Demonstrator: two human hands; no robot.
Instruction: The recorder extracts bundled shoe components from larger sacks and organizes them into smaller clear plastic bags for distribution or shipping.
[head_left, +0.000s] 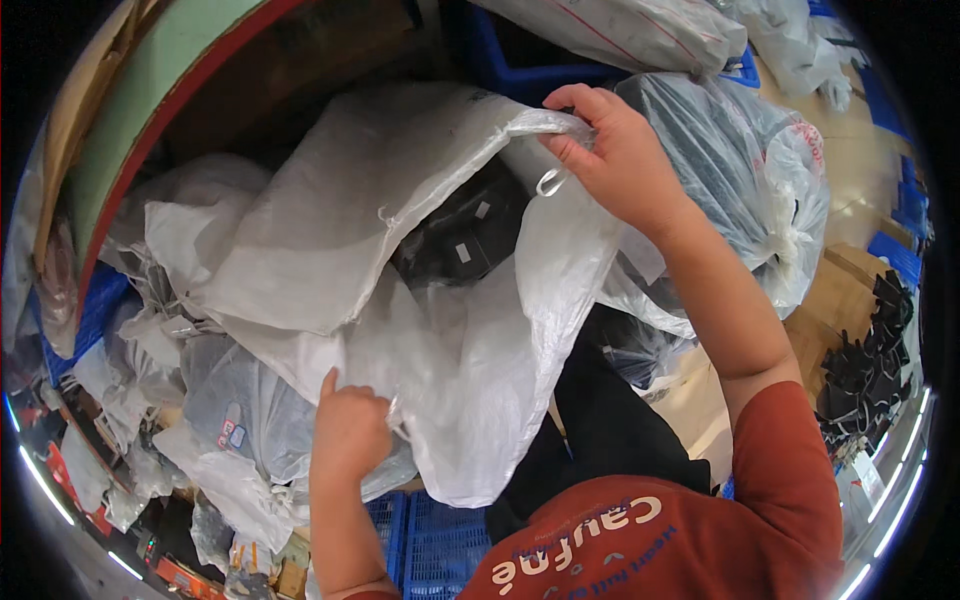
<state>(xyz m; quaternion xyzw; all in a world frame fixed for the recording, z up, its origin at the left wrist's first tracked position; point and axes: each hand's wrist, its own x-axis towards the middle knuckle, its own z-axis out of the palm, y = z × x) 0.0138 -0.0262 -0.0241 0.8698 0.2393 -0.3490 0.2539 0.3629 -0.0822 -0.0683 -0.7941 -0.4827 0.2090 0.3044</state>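
A large white woven sack point(300, 240) lies in front of me with its mouth gaping. Inside it are dark things in clear plastic point(465, 235), with small white labels on them; their kind I cannot make out. At the far right of the mouth, my right hand point(620, 155) pinches the sack's rim between thumb and fingers. My left hand point(352, 430) is at the near left edge, its index finger stretched along the white fabric and the other fingers curled on the edge. Those curled fingertips are partly hidden.
A filled, knotted clear bag point(720, 170) stands at the right, and another plastic bag point(240, 400) at the left. Blue crates point(445, 540) are below. A curved green board with a red edge point(165, 110) rises at the upper left. Black pieces point(865, 370) lie on cardboard at the right.
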